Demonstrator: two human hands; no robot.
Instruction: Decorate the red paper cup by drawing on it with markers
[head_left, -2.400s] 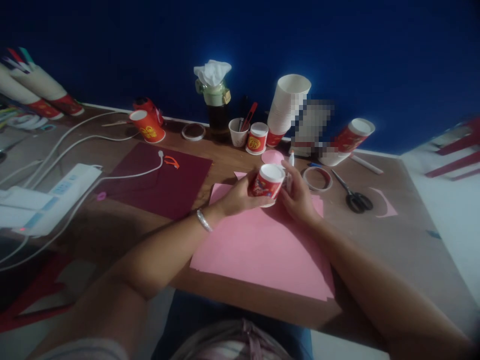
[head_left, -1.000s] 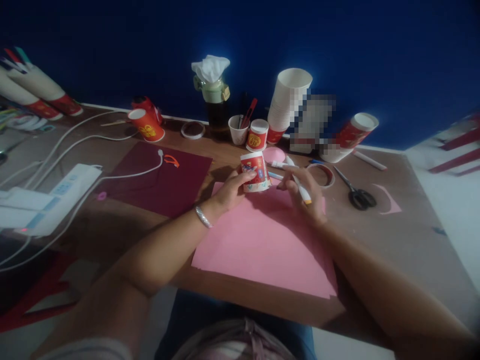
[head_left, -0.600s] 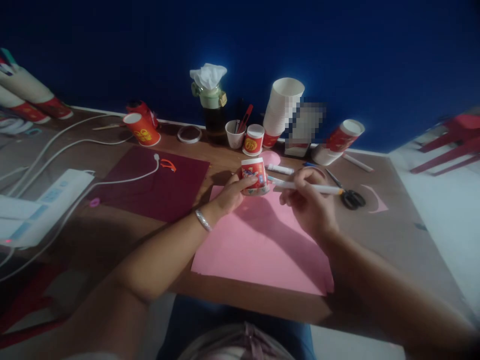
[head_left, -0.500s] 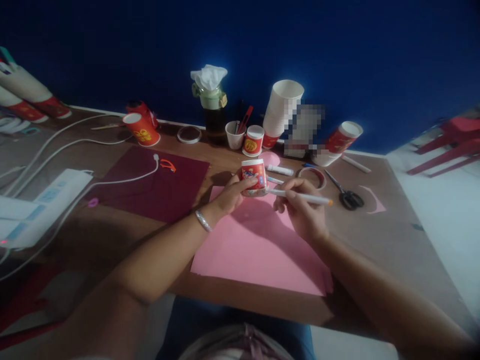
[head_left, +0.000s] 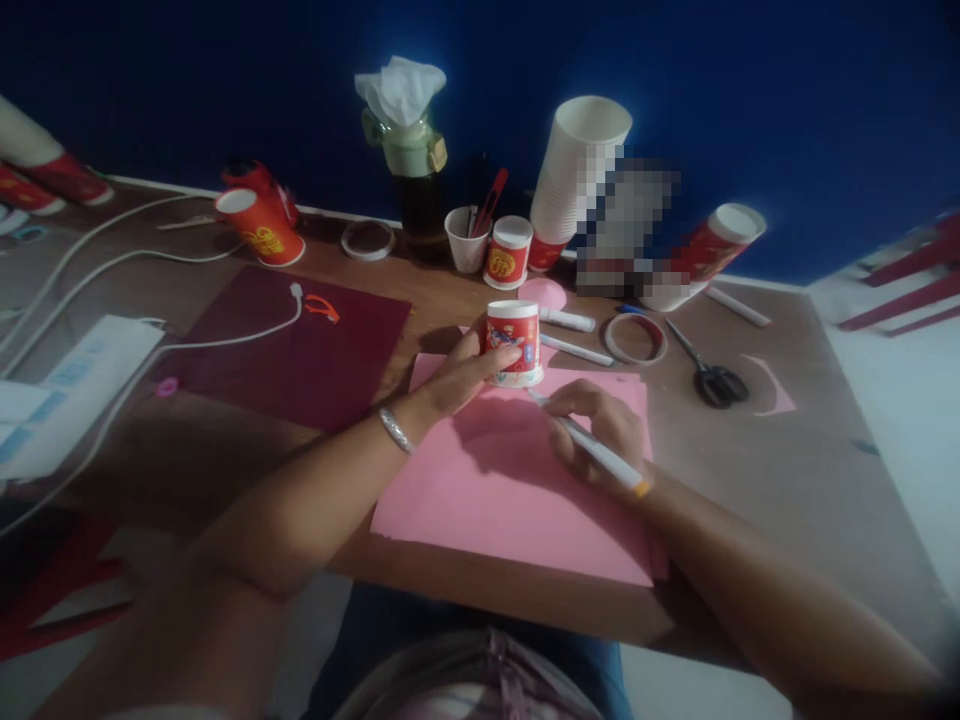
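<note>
My left hand (head_left: 466, 372) is wrapped round a red and white paper cup (head_left: 513, 335), which is upside down over the pink paper (head_left: 495, 500). In my right hand (head_left: 600, 425) is a white marker pen (head_left: 607, 458) with an orange end. Its tip points up and left, close to the cup's lower rim; I cannot tell whether it touches. Just behind the cup lie a capped white marker (head_left: 568, 320), another slim pen (head_left: 581, 350) and a pink paper disc (head_left: 543, 294).
To the right are a tape roll (head_left: 636, 340), black scissors (head_left: 718, 385) and a pink paper scrap (head_left: 772, 388). Stacked white cups (head_left: 577, 170), a pen cup (head_left: 466, 245) and a bottle (head_left: 416, 160) line the wall. On the left, a white cable (head_left: 225, 345) crosses a dark red sheet (head_left: 300, 370).
My right hand has turned the marker so its back end points lower, and its tip has dropped toward the cup's bottom rim. The cup is now more upright. The camera view has shifted slightly.
</note>
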